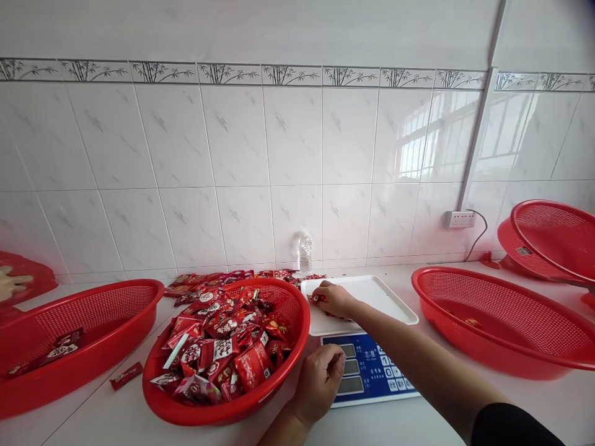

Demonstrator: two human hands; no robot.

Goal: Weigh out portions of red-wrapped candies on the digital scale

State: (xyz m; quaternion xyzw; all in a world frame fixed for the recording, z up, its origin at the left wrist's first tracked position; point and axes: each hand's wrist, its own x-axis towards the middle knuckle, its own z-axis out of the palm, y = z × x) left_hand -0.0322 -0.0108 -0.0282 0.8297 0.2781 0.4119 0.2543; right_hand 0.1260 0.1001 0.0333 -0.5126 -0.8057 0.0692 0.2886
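Note:
My right hand (338,300) reaches over the scale's white tray (372,286), its fingers closed on a small red snack packet (318,298). A bit of red wrapper also shows beneath that hand. My left hand (320,379) is curled into a loose fist, with nothing visible in it, beside the scale's blue panel (367,368) and the basket's right rim. This oval red basket (297,310) is heaped with red snack packets (223,347) of several prints. The lower edge of the tray meets the panel with its displays and number keys.
More packets (195,285) lie behind the basket, near a clear plastic bottle (304,254). One loose packet (126,376) rests left of it. Red baskets stand at left (116,303) and right (446,297); others (558,235) are at far right. Another person's gloved hand (12,284) shows at far left.

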